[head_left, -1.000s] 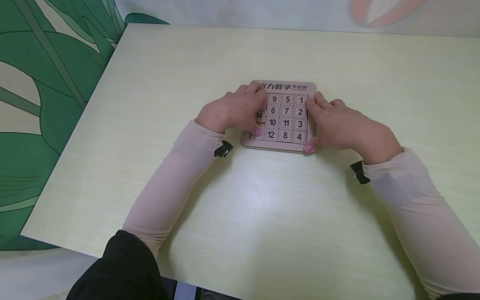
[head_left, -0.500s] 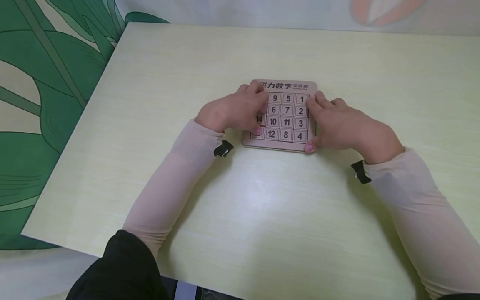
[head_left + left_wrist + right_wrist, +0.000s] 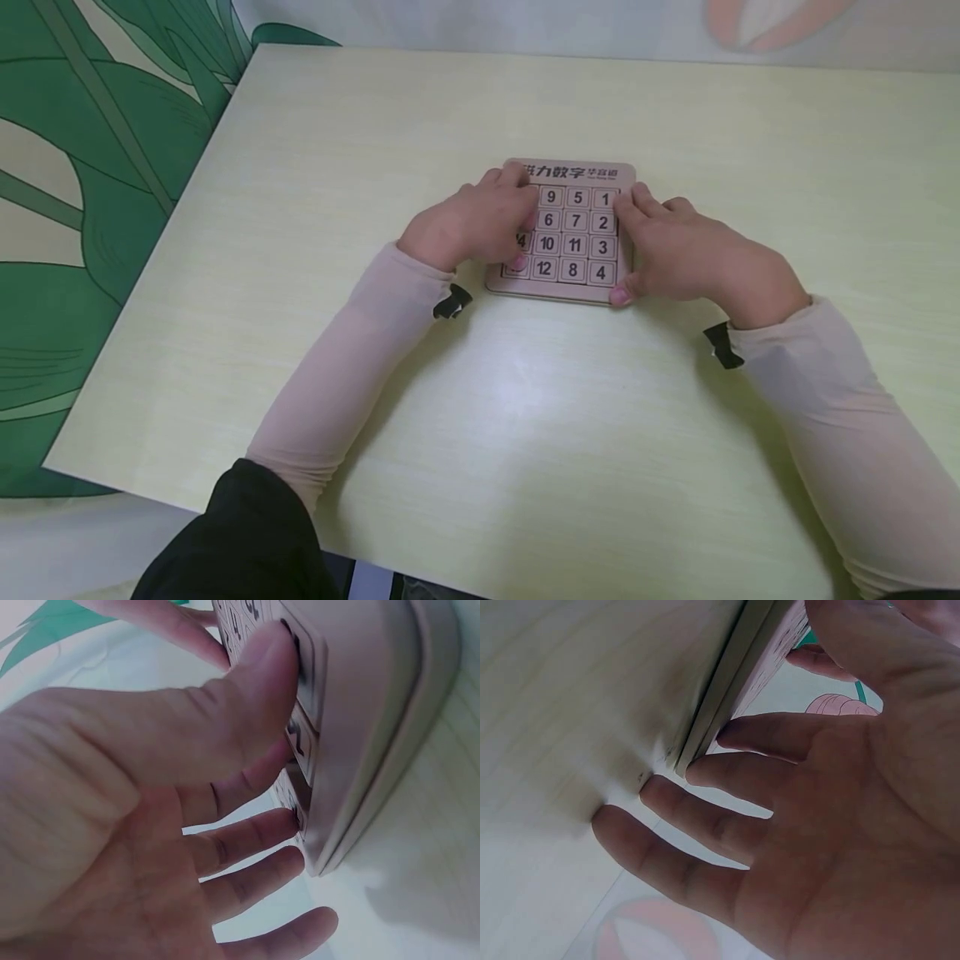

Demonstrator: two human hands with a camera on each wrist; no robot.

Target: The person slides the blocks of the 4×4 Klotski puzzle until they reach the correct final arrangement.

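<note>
A pinkish number sliding puzzle (image 3: 555, 289) lies flat on the table, printed with dark characters along its top. My left hand (image 3: 472, 218) reaches over its left column. The thumb touches the bottom-left tile, whose number it covers, and the fingers are over the tiles above. Tile 14 (image 3: 523, 242), partly hidden by this hand, sits in the third row. In the left wrist view, the left fingers spread loosely beside the puzzle's frame (image 3: 360, 690). My right hand (image 3: 690, 254) rests along the right edge, thumb at the lower right corner. Its extended fingers touch the edge and tabletop in the right wrist view.
The pale wooden table (image 3: 525, 433) extends around the puzzle on all sides. A wall with green leaf patterns (image 3: 97, 208) borders its left edge. A light wall (image 3: 525, 25) stands behind it. Dark objects (image 3: 427, 590) show below the front edge.
Tile 14 has slid down, from between two rows into line with the third row. My left hand has shifted very slightly right; the right hand stays in place.
</note>
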